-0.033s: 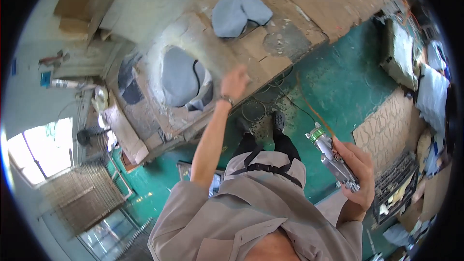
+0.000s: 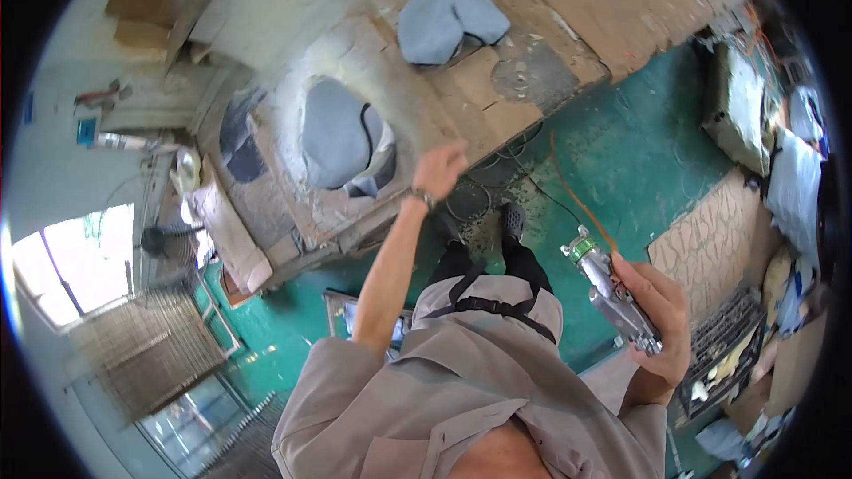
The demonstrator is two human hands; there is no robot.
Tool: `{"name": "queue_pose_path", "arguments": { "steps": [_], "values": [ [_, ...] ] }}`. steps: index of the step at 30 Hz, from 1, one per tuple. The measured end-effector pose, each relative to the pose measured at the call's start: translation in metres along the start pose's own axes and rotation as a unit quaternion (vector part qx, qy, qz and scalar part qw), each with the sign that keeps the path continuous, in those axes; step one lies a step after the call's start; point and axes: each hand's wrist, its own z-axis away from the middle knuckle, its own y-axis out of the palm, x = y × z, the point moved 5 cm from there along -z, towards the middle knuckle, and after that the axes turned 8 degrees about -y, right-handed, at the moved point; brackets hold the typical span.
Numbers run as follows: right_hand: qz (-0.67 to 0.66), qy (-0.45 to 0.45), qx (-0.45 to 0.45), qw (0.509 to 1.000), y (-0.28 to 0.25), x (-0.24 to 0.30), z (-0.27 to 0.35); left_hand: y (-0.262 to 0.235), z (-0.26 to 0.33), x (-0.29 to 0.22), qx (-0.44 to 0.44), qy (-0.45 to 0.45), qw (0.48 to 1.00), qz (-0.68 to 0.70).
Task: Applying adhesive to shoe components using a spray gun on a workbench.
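Nothing has shifted vs the earlier frame: both hands sit as they were, so the work looks paused mid-step.

L hand [image 2: 439, 170] is at the near edge of the workbench [image 2: 532, 0], fingers curled. Can't tell if it grips the board or just rests on it.

R hand [image 2: 655, 319] is closed round a metal spray gun [image 2: 611, 291], well off the workbench over the green floor [image 2: 657, 151], nozzle aimed toward the bench.

A grey pad [image 2: 337, 133] lies on the workbench just beyond the L hand.
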Motion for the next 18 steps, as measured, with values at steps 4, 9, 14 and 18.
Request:
{"name": "queue_pose_path", "arguments": {
  "steps": [4,9,14,18],
  "values": [
    [0.024,-0.035,0.135,0.990,0.006,0.016,-0.031,0.028,0.148,0.094,0.072,-0.183,0.978,0.067],
    [0.050,-0.009,0.076,0.996,0.013,0.040,-0.052,0.062,0.336,0.239,0.060,-0.410,0.908,-0.059],
    [0.138,-0.066,0.051,0.987,0.033,0.065,-0.062,0.129,0.493,0.328,0.132,-0.552,0.821,0.061],
    [0.149,-0.032,0.079,0.985,0.061,0.089,-0.057,0.146,0.493,0.305,0.040,-0.670,0.645,0.366]
  ]
}}
